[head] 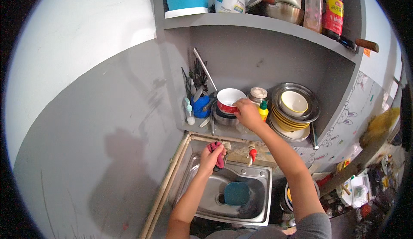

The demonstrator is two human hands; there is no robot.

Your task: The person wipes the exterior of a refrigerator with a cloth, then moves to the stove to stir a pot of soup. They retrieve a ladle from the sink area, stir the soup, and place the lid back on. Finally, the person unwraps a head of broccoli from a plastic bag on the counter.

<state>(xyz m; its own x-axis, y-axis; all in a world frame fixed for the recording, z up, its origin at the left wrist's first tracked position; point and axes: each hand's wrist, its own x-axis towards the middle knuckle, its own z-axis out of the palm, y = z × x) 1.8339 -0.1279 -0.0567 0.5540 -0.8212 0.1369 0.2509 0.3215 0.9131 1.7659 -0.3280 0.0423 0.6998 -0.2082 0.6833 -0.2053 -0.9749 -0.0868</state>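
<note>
My right hand reaches to the lower shelf and grips the right rim of a red bowl with a white inside. That bowl is over a metal pot; whether it rests there cannot be told. Bunched in my left hand is a pink and black cloth, above the back of the stainless steel sink. In the basin lies a blue-green square container, beside the drain. A tap with a red handle is on the wall behind the sink.
Left of the pot stands a blue utensil holder near a pump bottle. A yellow bottle and stacked yellow bowls are on the right. An upper shelf overhangs, with a knife-like wooden handle jutting out.
</note>
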